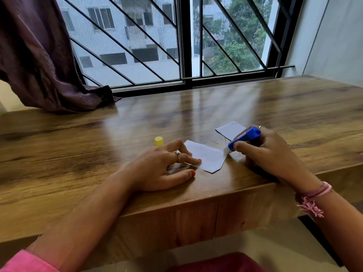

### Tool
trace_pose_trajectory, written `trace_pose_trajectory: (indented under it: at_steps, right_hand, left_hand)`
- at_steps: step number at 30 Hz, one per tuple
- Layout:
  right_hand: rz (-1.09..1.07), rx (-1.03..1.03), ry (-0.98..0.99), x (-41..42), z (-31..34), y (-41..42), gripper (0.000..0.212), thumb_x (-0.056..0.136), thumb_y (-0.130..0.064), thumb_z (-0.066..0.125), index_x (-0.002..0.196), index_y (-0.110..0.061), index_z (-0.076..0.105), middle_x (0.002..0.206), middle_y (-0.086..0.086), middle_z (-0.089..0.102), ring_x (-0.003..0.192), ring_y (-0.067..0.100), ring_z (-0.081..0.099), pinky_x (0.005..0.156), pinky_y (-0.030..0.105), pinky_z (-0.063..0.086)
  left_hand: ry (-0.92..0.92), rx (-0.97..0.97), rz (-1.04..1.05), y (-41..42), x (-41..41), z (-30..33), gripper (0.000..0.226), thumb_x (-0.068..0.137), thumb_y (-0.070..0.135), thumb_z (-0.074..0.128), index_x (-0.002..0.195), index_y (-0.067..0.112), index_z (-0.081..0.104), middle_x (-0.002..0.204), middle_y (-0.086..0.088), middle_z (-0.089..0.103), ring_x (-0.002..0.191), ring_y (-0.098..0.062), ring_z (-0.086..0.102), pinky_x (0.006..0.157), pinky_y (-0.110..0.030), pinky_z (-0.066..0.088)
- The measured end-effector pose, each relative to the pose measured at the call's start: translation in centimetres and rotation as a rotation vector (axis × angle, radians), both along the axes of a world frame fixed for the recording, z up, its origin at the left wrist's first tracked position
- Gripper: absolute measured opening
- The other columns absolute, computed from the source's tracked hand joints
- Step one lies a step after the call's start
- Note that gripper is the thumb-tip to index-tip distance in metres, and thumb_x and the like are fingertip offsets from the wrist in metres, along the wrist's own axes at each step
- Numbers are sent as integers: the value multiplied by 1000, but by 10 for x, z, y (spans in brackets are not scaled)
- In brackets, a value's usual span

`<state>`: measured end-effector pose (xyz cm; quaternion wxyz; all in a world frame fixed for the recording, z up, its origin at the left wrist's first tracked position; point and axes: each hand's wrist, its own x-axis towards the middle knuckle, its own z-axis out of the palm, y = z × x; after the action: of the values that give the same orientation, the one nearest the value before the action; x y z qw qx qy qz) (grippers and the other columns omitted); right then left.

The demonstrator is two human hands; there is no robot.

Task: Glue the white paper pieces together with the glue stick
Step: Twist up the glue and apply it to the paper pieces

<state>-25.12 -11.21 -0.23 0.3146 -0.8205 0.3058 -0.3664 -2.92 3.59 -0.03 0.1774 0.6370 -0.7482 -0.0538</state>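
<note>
- The right hand (pixel 269 152) grips a blue glue stick (pixel 244 137), fingers curled round the barrel, which tilts down to the left; its white tip touches the right corner of the near paper (pixel 208 157).
- A ring shows on one finger of that hand, and a pink thread band with a tassel (pixel 312 207) circles the wrist.
- The left hand (pixel 163 165) lies flat with fingers straight and spread, fingertips pressing on the left edge of the near paper; a ring sits on one finger.
- The near paper, white with a dark outlined edge, lies flat on the wooden surface (pixel 98 154) close to its front edge, between the two hands.
- A second white paper (pixel 229 130) lies just behind the right hand, partly hidden by the glue stick and apart from the near paper.
- A yellow cap (pixel 159 141) stands upright on the surface just behind the left hand's fingers.
- A purple curtain (pixel 39 61) drapes onto the far left of the surface.
- A window with a black diagonal grille (pixel 176 46) runs along the far edge, with a white building and green trees outside.
- A pink sleeve (pixel 21 262) shows at the lower left corner.
</note>
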Motion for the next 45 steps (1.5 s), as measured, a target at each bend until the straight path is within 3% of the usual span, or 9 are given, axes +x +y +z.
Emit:
trace_pose_trajectory:
  at_steps: [4,8,13,18,22,27,31,38,45]
  right_hand:
    - [89,-1,34,-1,-2,1,17,77,-23,73,79,-8,65,56,-4,53,50,7,44,52,20,34]
    - [56,8,-6,-1,-2,-2,17,76,-24,73,79,-9,65,64,13,61,58,19,52,60,33,40]
    - [163,-7,46,-1,-3,2,16,74,-32,74,76,-18,66,54,-7,52,51,5,45,52,20,35]
    - [47,-11,1,0,-2,0,19,73,-30,74,77,-14,65,58,-4,56,55,11,48,56,25,37]
    - [214,-4,37,-2,0,5,14,69,-37,68,75,-24,68,54,-7,52,53,9,46,54,23,36]
    - [136,-16,-3,-2,-2,0,8,76,-25,74,75,-21,67,53,-9,53,50,6,45,51,20,35]
    - [277,-57,47,-3,-2,6,9,72,-33,66,76,-26,68,55,-11,54,50,3,46,52,14,35]
    - [232,-46,28,-3,0,6,10,71,-30,67,76,-22,68,59,0,56,56,16,49,56,23,38]
    - [179,-16,-7,-2,-1,3,5,77,-20,73,77,-19,68,57,-7,53,54,8,46,54,20,35]
  left_hand:
    - [-7,5,2,0,0,0,37,86,52,53,121,44,60,119,15,54,101,-5,58,87,-36,49]
    - [0,11,5,-1,0,0,37,86,52,53,121,44,60,119,16,53,102,-5,58,87,-37,49]
    - [-1,19,7,0,1,0,38,86,56,51,122,47,58,118,19,52,99,-3,58,85,-37,50]
    - [0,22,5,0,0,1,38,86,56,51,122,48,58,118,19,51,98,-9,60,86,-40,50]
    - [4,31,14,0,0,2,38,85,55,51,122,47,58,119,19,51,100,-8,59,87,-40,49]
    - [4,38,13,-1,-1,3,39,85,55,50,122,46,58,119,19,51,101,-7,58,88,-39,49]
    - [-5,46,12,-1,-1,3,39,86,56,50,123,47,57,119,21,50,99,-8,59,86,-40,49]
    - [7,38,17,-1,0,2,38,85,55,50,121,47,58,119,20,50,102,-7,58,87,-40,49]
    - [18,23,12,-1,0,1,38,85,55,51,121,46,59,118,20,51,98,-4,57,86,-36,49]
